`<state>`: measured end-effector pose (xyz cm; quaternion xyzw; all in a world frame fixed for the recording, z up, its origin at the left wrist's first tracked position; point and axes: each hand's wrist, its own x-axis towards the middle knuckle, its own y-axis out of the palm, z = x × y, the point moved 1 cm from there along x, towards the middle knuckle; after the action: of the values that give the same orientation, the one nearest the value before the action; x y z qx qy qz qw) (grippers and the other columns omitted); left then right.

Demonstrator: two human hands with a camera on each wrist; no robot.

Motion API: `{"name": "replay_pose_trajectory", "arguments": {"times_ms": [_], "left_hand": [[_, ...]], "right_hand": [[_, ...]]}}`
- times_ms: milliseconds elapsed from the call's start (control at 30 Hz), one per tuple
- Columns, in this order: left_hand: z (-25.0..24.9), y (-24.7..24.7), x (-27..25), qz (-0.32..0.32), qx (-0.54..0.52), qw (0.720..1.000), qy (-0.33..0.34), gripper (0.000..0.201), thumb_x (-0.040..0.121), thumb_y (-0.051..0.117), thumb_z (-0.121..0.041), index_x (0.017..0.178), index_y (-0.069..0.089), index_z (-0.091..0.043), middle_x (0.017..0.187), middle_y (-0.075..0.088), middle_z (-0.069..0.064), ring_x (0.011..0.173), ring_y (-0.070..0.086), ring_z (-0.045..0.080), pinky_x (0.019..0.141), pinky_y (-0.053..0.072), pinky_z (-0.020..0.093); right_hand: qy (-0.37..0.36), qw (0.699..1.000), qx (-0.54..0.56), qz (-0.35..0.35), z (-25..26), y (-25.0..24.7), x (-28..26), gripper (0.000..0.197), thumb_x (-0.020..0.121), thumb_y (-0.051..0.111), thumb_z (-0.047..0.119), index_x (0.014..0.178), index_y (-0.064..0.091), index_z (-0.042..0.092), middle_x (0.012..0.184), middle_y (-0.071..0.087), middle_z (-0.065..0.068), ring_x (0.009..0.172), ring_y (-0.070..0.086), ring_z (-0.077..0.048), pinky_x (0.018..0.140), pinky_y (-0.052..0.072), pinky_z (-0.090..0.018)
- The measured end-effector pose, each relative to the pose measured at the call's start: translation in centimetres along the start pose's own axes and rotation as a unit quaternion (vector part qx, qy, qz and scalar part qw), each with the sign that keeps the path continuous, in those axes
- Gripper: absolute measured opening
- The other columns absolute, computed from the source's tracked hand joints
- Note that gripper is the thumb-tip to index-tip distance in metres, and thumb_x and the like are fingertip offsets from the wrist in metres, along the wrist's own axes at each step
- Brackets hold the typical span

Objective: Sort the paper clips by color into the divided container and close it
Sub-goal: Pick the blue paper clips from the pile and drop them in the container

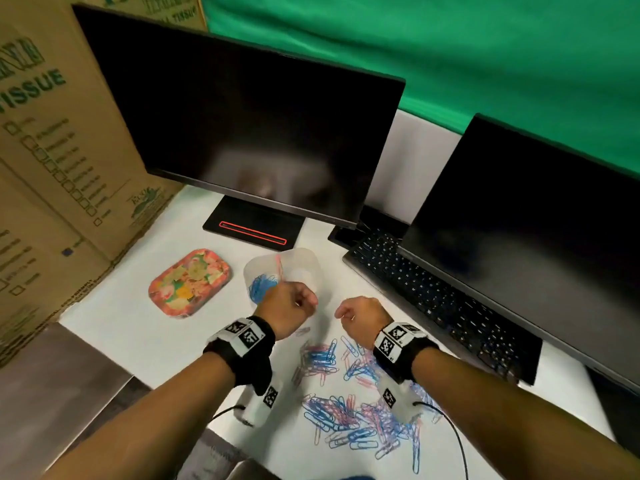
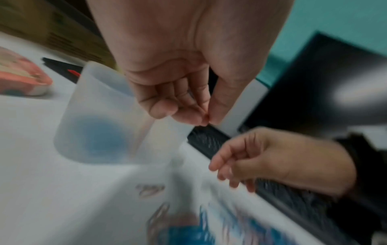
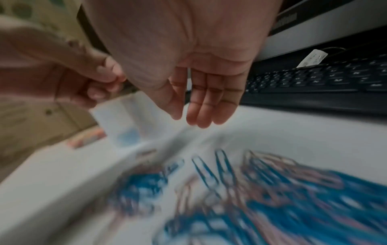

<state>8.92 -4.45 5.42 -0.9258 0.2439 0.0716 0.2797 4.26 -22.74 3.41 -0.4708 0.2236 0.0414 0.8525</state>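
A translucent divided container [image 1: 304, 263] stands open on the white desk, with blue clips [image 1: 262, 285] in its left compartment. My left hand [image 1: 311, 303] hovers at its near rim. Thumb and forefinger pinch something small and pinkish, apparently a paper clip [image 2: 207, 118]. My right hand [image 1: 341, 313] hangs just right of it with relaxed, nearly straight fingers [image 3: 201, 107] holding nothing. A mixed pile of blue and pink paper clips [image 1: 346, 410] lies on the desk under and between my wrists. The wrist views are blurred.
A floral lid [image 1: 190, 282] lies left of the container. A black keyboard [image 1: 433, 299] and two dark monitors [image 1: 249, 133] stand behind and to the right. Cardboard boxes [image 1: 52, 150] wall off the left side.
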Motion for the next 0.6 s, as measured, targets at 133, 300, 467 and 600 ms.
{"name": "replay_pose_trajectory", "arguments": {"times_ms": [133,300,467,600], "left_hand": [[1.7,4.0,-0.8,0.084,0.205,0.975,0.007,0.013,0.078,0.061,-0.013,0.084,0.07,-0.021,0.091,0.071,-0.002,0.086,0.065,0.019,0.08,0.054,0.031],[3.4,6.4,-1.6,0.127,0.338,0.932,-0.016,0.02,0.074,0.065,-0.025,0.093,0.07,-0.023,0.1,0.066,0.001,0.094,0.062,0.024,0.075,0.048,0.029],[4.3,6.4,-1.6,0.104,0.339,0.935,-0.012,0.015,0.083,0.058,-0.025,0.095,0.066,-0.025,0.106,0.064,-0.001,0.098,0.06,0.022,0.078,0.045,0.029],[5.0,6.0,-1.5,0.084,0.322,0.943,-0.01,0.018,0.083,0.055,-0.022,0.1,0.062,-0.024,0.108,0.062,0.001,0.099,0.058,0.024,0.078,0.044,0.03]], "right_hand": [[-0.062,0.987,-0.133,0.062,-1.5,2.7,-1.8,0.034,0.09,0.05,0.019,0.118,0.063,0.033,0.123,0.056,0.001,0.114,0.055,-0.022,0.097,0.047,-0.032],[-0.123,0.971,-0.2,0.046,-2.0,5.0,-2.4,0.034,0.092,0.048,0.018,0.121,0.061,0.029,0.117,0.054,-0.005,0.112,0.051,-0.027,0.09,0.045,-0.034],[-0.144,0.963,-0.228,0.028,-2.5,5.1,-2.8,0.023,0.093,0.047,0.016,0.107,0.066,0.016,0.11,0.057,-0.007,0.107,0.052,-0.027,0.086,0.045,-0.035],[-0.15,0.961,-0.231,0.033,-3.1,5.0,-3.1,0.023,0.092,0.047,0.013,0.108,0.063,0.012,0.113,0.057,-0.007,0.109,0.051,-0.026,0.09,0.043,-0.034]]}}
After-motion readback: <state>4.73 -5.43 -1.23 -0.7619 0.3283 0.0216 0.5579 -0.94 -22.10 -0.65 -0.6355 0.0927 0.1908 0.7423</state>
